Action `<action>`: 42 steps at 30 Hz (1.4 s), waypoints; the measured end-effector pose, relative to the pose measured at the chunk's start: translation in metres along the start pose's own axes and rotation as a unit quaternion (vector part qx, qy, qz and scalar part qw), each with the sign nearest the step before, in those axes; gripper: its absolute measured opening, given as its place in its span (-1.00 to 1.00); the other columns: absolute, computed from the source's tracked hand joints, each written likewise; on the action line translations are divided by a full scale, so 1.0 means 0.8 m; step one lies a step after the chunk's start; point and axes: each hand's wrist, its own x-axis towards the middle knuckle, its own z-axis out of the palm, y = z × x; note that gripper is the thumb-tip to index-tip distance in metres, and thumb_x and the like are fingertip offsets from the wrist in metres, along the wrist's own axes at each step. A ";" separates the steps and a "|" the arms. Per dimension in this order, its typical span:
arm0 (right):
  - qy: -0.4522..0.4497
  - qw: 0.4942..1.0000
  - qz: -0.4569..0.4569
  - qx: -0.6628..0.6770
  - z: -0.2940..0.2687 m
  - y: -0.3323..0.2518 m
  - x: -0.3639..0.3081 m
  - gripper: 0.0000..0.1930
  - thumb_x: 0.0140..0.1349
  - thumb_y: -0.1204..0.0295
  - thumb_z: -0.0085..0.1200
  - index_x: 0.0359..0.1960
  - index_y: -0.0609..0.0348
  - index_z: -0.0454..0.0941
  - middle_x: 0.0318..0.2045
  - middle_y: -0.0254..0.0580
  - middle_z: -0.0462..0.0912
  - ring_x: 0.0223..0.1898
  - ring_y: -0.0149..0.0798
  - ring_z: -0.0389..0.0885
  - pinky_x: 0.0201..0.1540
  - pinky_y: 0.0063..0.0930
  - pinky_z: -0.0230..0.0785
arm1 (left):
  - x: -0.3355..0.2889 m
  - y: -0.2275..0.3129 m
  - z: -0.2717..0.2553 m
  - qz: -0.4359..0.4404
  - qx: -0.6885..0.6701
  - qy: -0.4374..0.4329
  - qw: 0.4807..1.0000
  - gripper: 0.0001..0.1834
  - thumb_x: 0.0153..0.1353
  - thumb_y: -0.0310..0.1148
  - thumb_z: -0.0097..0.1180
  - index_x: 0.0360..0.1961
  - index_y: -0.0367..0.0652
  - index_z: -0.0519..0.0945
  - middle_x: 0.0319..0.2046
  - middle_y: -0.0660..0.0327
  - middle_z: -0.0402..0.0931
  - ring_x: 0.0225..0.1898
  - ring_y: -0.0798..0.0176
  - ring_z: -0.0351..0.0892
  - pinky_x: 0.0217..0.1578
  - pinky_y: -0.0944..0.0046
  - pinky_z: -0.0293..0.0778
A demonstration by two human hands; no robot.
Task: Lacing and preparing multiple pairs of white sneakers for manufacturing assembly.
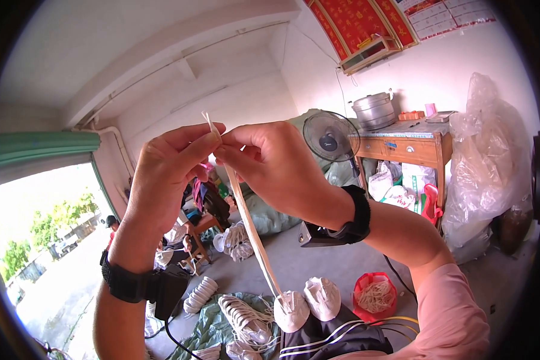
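Observation:
White shoelaces (249, 221) stretch in a taut, slanting band from a white shoe (291, 314) on my lap up to both raised hands. My left hand (173, 157) pinches the laces close to their tips, which poke out above the thumb. Just beside it, my right hand (275, 163) is closed, thumb and forefinger pinching the same laces slightly lower. A second white shoe (323, 297) rests to the right of the first, also on my dark, white-striped trousers (330, 339). My fingers partly cover the upper laces.
A red container (375, 314) of loose white laces stands right of my lap. Nested white shoes (243, 318) lie on a green sheet (207, 327). Beyond are a fan (330, 137), a wooden desk (402, 149) and plastic bags (489, 162). Another person (112, 225) is near the doorway.

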 end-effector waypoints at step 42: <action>-0.022 1.000 0.011 -0.011 0.002 0.021 -0.008 -0.81 0.39 0.43 0.16 -0.15 0.34 0.70 -0.64 -0.21 0.58 -0.57 -0.59 0.43 -0.51 -0.51 0.31 | 0.009 -0.032 -0.014 -0.063 -0.131 -0.038 0.989 -0.74 0.40 -0.37 0.19 0.01 -0.30 0.67 -0.22 0.28 0.68 -0.22 0.48 0.61 -0.27 0.47 0.49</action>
